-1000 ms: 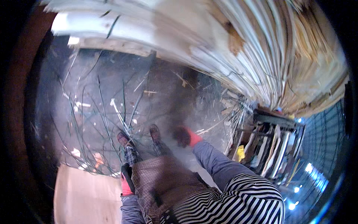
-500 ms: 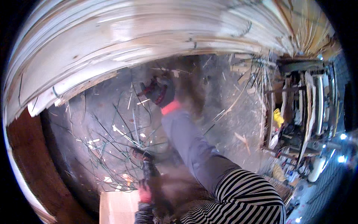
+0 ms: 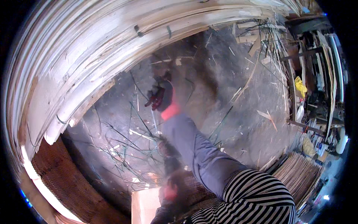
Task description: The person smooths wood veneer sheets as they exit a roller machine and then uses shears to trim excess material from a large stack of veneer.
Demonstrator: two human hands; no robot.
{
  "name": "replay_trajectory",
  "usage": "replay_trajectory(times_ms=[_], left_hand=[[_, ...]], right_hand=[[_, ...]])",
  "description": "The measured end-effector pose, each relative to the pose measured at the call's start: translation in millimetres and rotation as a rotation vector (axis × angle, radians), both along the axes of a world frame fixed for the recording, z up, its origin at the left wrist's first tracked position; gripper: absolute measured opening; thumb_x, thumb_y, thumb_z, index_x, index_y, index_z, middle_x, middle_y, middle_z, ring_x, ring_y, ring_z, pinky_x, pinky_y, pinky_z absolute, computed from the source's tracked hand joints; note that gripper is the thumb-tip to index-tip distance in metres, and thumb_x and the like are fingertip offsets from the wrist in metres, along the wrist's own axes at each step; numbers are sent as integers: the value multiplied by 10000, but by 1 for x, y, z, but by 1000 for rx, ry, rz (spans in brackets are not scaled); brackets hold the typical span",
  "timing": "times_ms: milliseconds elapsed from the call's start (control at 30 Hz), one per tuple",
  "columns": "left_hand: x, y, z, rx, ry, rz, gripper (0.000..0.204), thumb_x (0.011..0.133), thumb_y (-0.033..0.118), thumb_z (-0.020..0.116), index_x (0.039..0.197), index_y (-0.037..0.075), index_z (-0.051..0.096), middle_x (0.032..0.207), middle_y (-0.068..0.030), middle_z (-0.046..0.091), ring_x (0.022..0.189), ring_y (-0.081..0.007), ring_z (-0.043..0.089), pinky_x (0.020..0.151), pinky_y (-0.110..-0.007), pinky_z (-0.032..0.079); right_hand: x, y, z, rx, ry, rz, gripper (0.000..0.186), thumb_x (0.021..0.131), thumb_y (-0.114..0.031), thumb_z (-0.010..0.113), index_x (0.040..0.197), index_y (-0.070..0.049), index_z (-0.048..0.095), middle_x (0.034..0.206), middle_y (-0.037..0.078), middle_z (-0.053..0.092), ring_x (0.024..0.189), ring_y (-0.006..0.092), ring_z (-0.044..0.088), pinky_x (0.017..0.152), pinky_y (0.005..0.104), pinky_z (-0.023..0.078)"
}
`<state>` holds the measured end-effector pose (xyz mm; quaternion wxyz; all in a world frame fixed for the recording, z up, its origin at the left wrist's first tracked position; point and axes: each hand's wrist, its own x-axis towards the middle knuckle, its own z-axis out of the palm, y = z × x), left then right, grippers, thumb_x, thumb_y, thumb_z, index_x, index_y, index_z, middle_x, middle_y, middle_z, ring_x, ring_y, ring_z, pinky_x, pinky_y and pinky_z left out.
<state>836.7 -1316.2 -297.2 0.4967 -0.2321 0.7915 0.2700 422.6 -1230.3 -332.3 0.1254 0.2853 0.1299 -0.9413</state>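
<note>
My right hand (image 3: 161, 96), in a dark glove with red on the fingers and a red-orange cuff, reaches out over the floor near the stack of thin wood sheets (image 3: 97, 48). Its fingers are spread, and no object shows in its grip. A pale thin strip (image 3: 154, 121) lies just below those fingertips. Nearer to me, my left hand (image 3: 171, 160), also dark-gloved with a red cuff, is smeared by motion, so its fingers do not read clearly. Dark green straps (image 3: 123, 143) lie tangled on the floor beside it.
Wood splinters and scraps (image 3: 141, 134) litter the grey floor (image 3: 238, 123). A pale board (image 3: 143, 205) lies at the lower edge. A brown ridged block (image 3: 71, 183) stands at left. On the right are a rack (image 3: 305, 56), a yellow cloth (image 3: 300, 87) and stacked sheets (image 3: 298, 171).
The view has shifted, so most surroundings sit differently in it. My right hand stays outstretched with fingers apart. My left hand has moved closer to my right forearm in the picture.
</note>
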Motion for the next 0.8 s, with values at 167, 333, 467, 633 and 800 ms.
replay_trajectory(times_ms=[167, 333, 467, 633, 800], left_hand=[[49, -34, -33, 142, 427, 29, 482, 836, 267, 482, 1240, 18, 403, 1128, -190, 526, 1002, -336, 526, 862, -407, 425], [-36, -24, 29, 328, 215, 167, 420, 870, 229, 468, 1238, 32, 420, 1228, -167, 459, 1134, -307, 440, 947, -357, 361], [37, -68, -37, 275, 324, 122, 415, 885, 268, 441, 1240, 53, 427, 1208, -153, 483, 1122, -286, 457, 935, -347, 371], [-6, -49, 7, 89, -70, 35, 417, 895, 337, 405, 1243, 110, 435, 1184, -155, 505, 1082, -322, 483, 891, -368, 400], [-6, -53, 2, 148, 74, 100, 440, 901, 354, 389, 1241, 77, 426, 1169, -182, 511, 1081, -332, 483, 889, -376, 398]], right_hand=[[39, 5, 36, -82, 21, 167, 383, 754, -122, 574, 1128, -101, 496, 868, 106, 557, 796, 263, 577, 771, 439, 494], [8, 4, 39, -111, 154, 128, 438, 735, -98, 557, 1151, -59, 427, 942, 161, 566, 867, 306, 584, 800, 443, 487], [-28, 6, 48, -275, 130, 21, 506, 727, -71, 511, 1210, -69, 361, 915, 168, 553, 832, 324, 578, 776, 467, 486], [0, 8, 83, -218, 165, 6, 514, 720, -80, 509, 1214, -77, 366, 882, 137, 531, 819, 305, 563, 792, 482, 473], [-14, -11, 77, -239, 244, 33, 385, 710, -119, 514, 1081, -71, 426, 824, 120, 522, 802, 273, 544, 800, 480, 461]])
